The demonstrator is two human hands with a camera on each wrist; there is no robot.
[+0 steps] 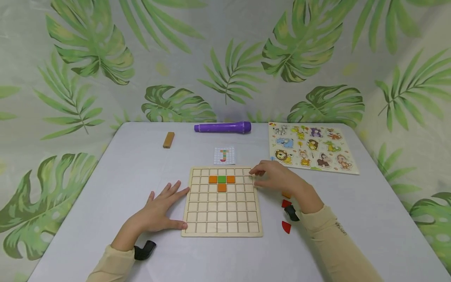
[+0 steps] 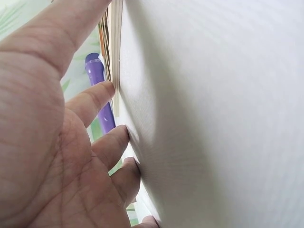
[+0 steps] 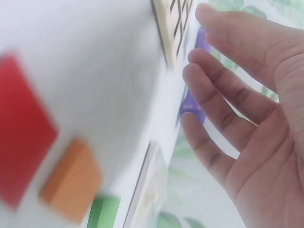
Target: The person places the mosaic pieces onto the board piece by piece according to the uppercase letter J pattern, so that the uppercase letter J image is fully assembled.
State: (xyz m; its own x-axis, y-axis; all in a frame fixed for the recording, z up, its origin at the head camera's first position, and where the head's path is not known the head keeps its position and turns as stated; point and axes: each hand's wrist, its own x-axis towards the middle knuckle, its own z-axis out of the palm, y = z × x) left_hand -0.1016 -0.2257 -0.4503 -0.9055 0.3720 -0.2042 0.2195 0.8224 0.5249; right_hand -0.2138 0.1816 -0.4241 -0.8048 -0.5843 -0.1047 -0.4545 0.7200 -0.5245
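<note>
A wooden grid board (image 1: pixel 222 205) lies flat, with a green tile (image 1: pixel 221 179) between two orange tiles (image 1: pixel 213 179) and another orange tile (image 1: pixel 222 187) below the green one. At the board's left edge rests the left hand (image 1: pixel 158 211), fingers spread, thumb and index touching the rim. Over the right edge hovers the right hand (image 1: pixel 282 180), fingers slightly bent; in the right wrist view that hand (image 3: pixel 256 104) holds nothing. Beside its wrist lie red pieces (image 1: pixel 286 227) and an orange piece (image 1: pixel 286 194); the right wrist view also has a green piece (image 3: pixel 103 212).
Behind the board lies a small pattern card (image 1: pixel 224 156), then a purple microphone-shaped object (image 1: pixel 222 127). An orange-brown block (image 1: pixel 168 140) is at the back left, an animal puzzle board (image 1: pixel 313 148) at the back right. Black wrist devices (image 1: pixel 145 250) are on both wrists.
</note>
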